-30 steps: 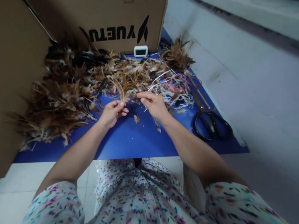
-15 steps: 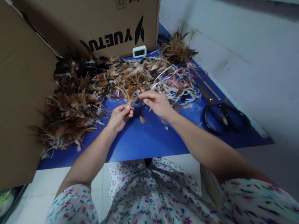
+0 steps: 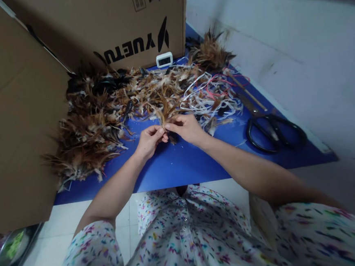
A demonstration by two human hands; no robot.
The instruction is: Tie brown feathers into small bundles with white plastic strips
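Between thumb and fingers, my left hand (image 3: pixel 151 140) pinches the lower end of a small bunch of brown feathers (image 3: pixel 162 112), whose tips fan upward. My right hand (image 3: pixel 187 128) meets it from the right, thumb and forefinger closed on the same bunch near its base. Both hands are just above the blue tabletop (image 3: pixel 180 169). Behind them spreads a loose heap of brown and whitish feathers (image 3: pixel 155 83). Tied-looking feather bundles (image 3: pixel 83 144) are piled at the left.
White and pink strips (image 3: pixel 208 91) lie tangled right of the heap. Black-handled scissors (image 3: pixel 276 133) and a thin stick (image 3: pixel 249 92) rest at the right. A cardboard box (image 3: pixel 120 27) and small white digital clock (image 3: pixel 164 60) stand behind; another feather bundle (image 3: pixel 211 53) sits back right.
My right hand has closed in from beside the bunch and now grips it next to my left hand. The whole view has shifted slightly.
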